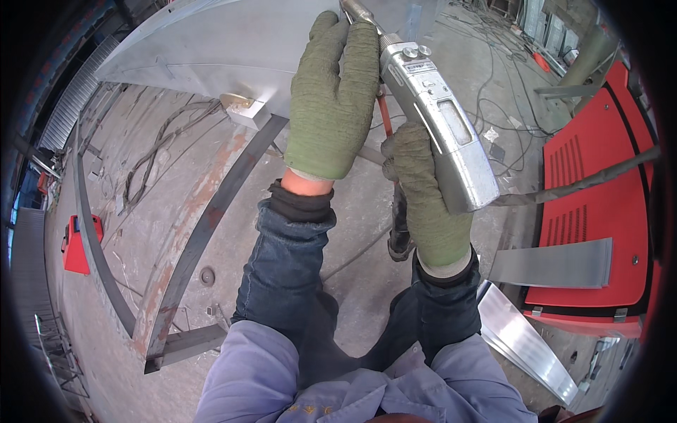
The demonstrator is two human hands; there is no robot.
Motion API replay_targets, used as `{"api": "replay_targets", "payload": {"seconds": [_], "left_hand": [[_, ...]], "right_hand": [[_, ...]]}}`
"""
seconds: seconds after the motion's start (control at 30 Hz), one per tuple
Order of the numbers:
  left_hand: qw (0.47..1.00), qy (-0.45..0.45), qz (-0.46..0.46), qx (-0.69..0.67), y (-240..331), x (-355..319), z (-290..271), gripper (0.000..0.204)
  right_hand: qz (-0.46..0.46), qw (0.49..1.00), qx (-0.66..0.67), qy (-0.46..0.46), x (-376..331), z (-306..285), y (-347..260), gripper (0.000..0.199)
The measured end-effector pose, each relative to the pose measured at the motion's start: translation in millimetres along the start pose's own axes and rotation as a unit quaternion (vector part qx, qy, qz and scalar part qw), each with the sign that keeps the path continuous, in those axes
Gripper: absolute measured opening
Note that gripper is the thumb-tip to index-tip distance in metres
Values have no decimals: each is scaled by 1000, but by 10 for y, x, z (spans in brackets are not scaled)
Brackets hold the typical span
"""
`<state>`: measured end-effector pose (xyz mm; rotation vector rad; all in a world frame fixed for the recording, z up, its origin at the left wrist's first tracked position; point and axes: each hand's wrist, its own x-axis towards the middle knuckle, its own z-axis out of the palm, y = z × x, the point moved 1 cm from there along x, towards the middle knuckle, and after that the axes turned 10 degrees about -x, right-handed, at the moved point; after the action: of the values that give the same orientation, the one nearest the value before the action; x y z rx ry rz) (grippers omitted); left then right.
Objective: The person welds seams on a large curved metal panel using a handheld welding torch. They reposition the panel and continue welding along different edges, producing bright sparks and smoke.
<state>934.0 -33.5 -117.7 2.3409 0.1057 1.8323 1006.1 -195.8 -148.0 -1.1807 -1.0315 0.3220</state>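
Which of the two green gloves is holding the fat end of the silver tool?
The right hand. Its glove wraps the thick rear body of the silver tool, by the hose. The left hand sits higher, beside the thin nozzle end against the metal sheet.

One wide fisheye view sits on the person's head and looks steeply down, close over both forearms, which rise from the near edge. The concrete floor (141,366) fills the left, a red machine (599,183) the right; straight edges bend toward the rim.
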Motion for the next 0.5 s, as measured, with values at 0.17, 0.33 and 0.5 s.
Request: {"api": "replay_targets", "payload": {"seconds": [0.17,0.33,0.5], "left_hand": [[1000,-5,-1,2,3,0,22,50],[997,-1,-66,-46,15,-7,39,55],[994,-12,-91,-59,36,-11,14,56]], "right_hand": [[-9,1000,-9,-5,1,-25,22,38],[-4,1000,2,-4,3,-10,28,37],[5,1000,9,1,-3,2,14,34]]}}
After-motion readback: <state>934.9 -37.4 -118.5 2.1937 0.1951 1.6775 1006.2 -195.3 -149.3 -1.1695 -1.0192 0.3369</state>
